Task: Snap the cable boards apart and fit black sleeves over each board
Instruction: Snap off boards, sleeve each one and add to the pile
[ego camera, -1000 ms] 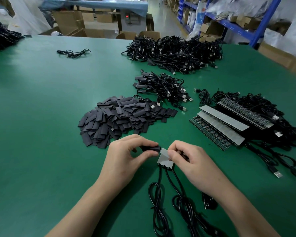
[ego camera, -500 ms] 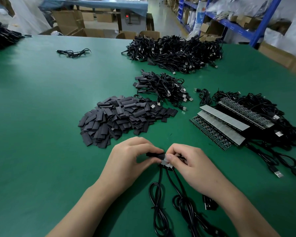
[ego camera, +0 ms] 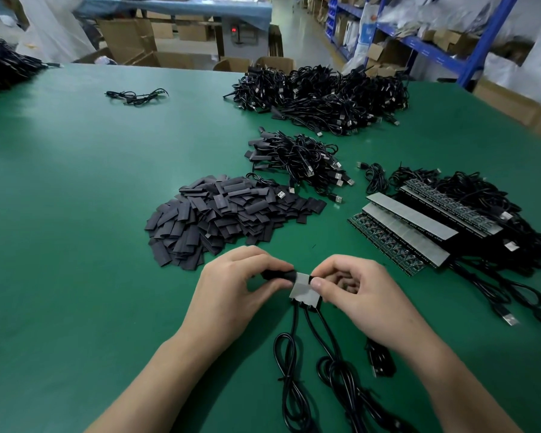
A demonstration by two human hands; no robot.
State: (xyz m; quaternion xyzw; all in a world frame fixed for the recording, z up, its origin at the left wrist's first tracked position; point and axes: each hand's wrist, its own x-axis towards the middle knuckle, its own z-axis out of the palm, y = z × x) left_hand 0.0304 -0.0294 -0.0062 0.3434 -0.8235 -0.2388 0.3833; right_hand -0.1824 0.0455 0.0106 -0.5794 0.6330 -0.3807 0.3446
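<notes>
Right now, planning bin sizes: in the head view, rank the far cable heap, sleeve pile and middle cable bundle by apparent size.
1-2. far cable heap and sleeve pile: look alike; heap is farther, so unranked.
3. middle cable bundle: smallest.

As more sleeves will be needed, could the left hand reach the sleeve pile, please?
Probably yes: the sleeve pile lies just beyond the left hand with nothing between them, though that hand pinches a sleeve.

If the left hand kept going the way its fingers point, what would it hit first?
Probably the grey board piece pinched by the right hand; the left hand holds a black sleeve right at its edge.
</notes>
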